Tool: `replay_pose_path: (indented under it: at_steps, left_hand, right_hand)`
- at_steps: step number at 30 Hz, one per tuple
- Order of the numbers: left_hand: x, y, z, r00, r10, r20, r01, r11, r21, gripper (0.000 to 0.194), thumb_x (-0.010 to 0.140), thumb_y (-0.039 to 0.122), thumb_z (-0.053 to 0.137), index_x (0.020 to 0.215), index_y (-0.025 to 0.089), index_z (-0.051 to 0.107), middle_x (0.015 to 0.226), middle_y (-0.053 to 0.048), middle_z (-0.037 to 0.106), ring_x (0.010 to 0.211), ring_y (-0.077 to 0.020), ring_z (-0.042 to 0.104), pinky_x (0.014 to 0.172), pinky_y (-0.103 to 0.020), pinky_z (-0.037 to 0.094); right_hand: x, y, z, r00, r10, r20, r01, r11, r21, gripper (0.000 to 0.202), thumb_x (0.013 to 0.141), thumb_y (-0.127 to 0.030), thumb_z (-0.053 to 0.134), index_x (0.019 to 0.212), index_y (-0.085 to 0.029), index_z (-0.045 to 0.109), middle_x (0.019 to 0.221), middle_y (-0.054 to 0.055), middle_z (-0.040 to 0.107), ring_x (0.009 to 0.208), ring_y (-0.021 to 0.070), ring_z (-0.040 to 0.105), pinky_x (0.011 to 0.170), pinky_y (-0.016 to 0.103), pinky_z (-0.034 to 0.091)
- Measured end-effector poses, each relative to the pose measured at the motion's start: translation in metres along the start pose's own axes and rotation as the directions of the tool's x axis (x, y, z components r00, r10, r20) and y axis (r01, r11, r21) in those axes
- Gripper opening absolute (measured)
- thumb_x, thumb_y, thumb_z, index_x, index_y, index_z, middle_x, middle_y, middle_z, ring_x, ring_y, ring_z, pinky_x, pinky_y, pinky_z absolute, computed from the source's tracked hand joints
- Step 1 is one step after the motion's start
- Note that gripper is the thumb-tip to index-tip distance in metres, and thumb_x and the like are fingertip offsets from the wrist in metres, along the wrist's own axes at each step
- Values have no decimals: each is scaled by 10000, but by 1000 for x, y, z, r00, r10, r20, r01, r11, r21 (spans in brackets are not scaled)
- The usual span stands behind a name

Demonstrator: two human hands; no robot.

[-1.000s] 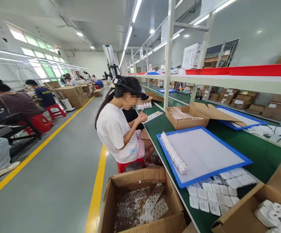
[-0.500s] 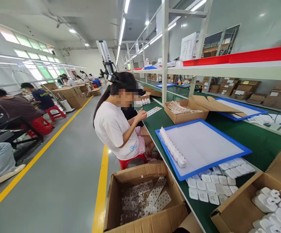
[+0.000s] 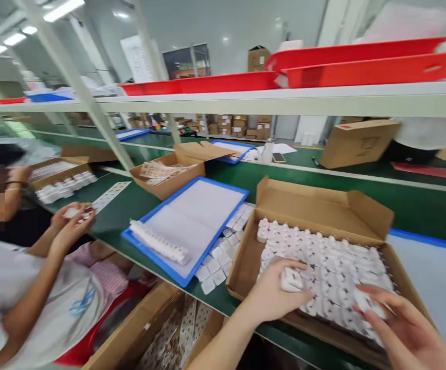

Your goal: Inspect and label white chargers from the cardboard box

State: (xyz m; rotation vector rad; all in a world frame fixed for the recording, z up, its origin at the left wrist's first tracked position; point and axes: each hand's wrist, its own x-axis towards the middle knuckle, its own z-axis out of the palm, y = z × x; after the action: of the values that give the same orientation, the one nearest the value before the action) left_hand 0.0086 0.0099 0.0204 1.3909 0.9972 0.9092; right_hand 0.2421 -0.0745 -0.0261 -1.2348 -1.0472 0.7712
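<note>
- Small boxy white plastic part (image 3: 292,280), lower center of frame, gripped between left hand's (image 3: 279,292) thumb and fingers.
- Blurred white plastic piece (image 3: 370,304), lower right, pinched by right hand (image 3: 408,326).
- Both over open brown cardboard box (image 3: 242,270) with rows of white plastic units (image 3: 331,262).
- Blue-rimmed white rectangular board (image 3: 203,216), center, row of white pieces (image 3: 159,242) on its left side.
- Person in white T-shirt (image 3: 49,303), lower left, hands together around something small.

The single head view looks from above the person's own two hands (image 3: 277,293), forward and down across the green workbench (image 3: 296,177); the open carton (image 3: 303,200) is near, the shelf (image 3: 246,103) farther.
</note>
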Motion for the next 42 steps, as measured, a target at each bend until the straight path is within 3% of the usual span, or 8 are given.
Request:
replay_pose_path:
  at_steps: [5,9,12,18,23,29,37,42]
  left_hand:
    - [-35,10,-26,1000,-24,7,25,974,-227,348,773,396,852,917,177,624,777,37,541,531,-44,408,520,-196,329]
    - [-58,2,-26,1000,12,25,4,829,-560,405,795,465,858,887,179,587,766,40,570,421,7,368,440,-166,253]
    - [-66,-1,-23,998,10,68,33,802,-597,359,834,445,829,935,179,609,775,30,588,418,11,373,441,-156,270]
    - [-73,-6,-24,996,19,85,34,814,-580,398,768,458,866,983,186,670,840,5,642,409,8,354,408,-155,269]
    - [-81,-1,-25,990,139,16,-116,881,-459,399,669,334,947,976,182,742,996,-66,708,704,-128,621,600,-216,487]
    - [-89,8,-20,949,299,-104,-314,933,-178,396,750,310,914,1103,229,753,1159,-108,747,927,-222,709,748,-296,564]
    - [-89,14,-17,892,434,-124,-433,901,38,354,790,317,879,1107,222,753,1043,-94,775,939,-232,721,800,-331,596]
    - [-89,15,-18,871,472,-136,-463,881,93,359,801,371,877,1100,224,743,1009,-81,747,863,-205,713,748,-311,596]
  right_hand:
    - [2,-26,58,969,74,235,-137,955,264,291,903,-360,805,1089,-305,588,1040,28,663,792,144,687,706,255,601]
    - [-8,-48,86,864,99,494,-293,897,332,257,959,-362,755,1102,-281,558,915,-15,642,746,114,674,720,243,566]
    - [-12,-56,91,773,36,633,-289,909,301,148,995,-345,704,1053,-229,631,937,13,661,756,104,666,743,240,548]
    - [-16,-60,92,700,96,708,-430,848,310,259,989,-310,711,1187,-252,555,942,3,698,787,105,635,741,230,515]
    - [-13,-65,92,596,91,798,-502,818,281,199,937,-318,775,963,-184,630,843,14,698,708,92,624,662,200,494]
    - [-18,-65,93,615,152,774,-574,760,306,174,997,-356,699,1035,-236,579,841,-30,638,582,78,658,440,124,438]
    - [-27,-65,94,710,220,669,-552,764,335,177,952,-350,760,1007,-226,646,800,-2,701,522,71,611,469,140,489]
    - [-31,-65,92,753,135,644,-463,803,374,202,905,-293,812,1097,-260,754,813,25,716,607,99,622,546,176,536]
